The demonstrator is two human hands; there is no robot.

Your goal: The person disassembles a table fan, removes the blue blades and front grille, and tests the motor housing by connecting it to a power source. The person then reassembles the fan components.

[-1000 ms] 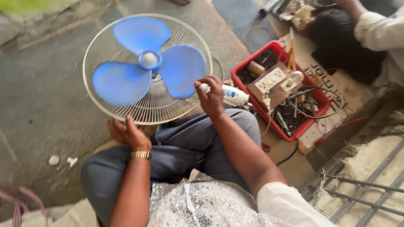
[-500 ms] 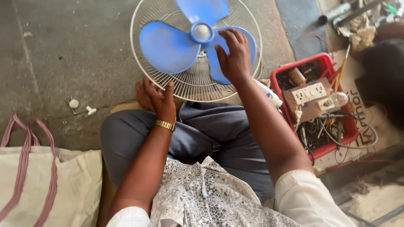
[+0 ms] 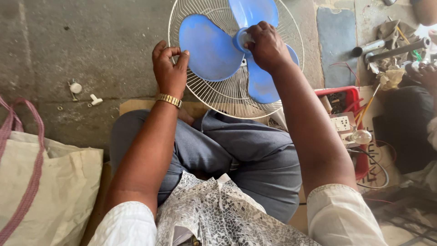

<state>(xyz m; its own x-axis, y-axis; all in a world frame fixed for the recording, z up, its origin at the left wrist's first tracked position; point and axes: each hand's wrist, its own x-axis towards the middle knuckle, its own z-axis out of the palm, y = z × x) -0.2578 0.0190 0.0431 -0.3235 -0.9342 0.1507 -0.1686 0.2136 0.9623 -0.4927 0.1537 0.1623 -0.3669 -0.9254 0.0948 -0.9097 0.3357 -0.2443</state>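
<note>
A fan with three blue blades (image 3: 207, 48) in a white wire guard (image 3: 227, 98) rests on my knees, facing up. My right hand (image 3: 266, 45) is closed over the hub at the middle of the blades. My left hand (image 3: 169, 68) pinches the left edge of one blue blade next to the guard's rim; a gold watch band sits on that wrist. I sit on the ground in grey trousers and a patterned shirt.
A cream cloth bag (image 3: 43, 182) with pink handles lies at the left. Small white plastic parts (image 3: 84, 93) lie on the concrete. A red tray (image 3: 353, 118) with a socket, a bulb and wires stands at the right. Another person's dark clothing (image 3: 405, 127) is at the far right.
My right hand has moved from the blade onto the hub. My left hand has risen from the guard's lower rim to the blade's edge. The view has shifted left.
</note>
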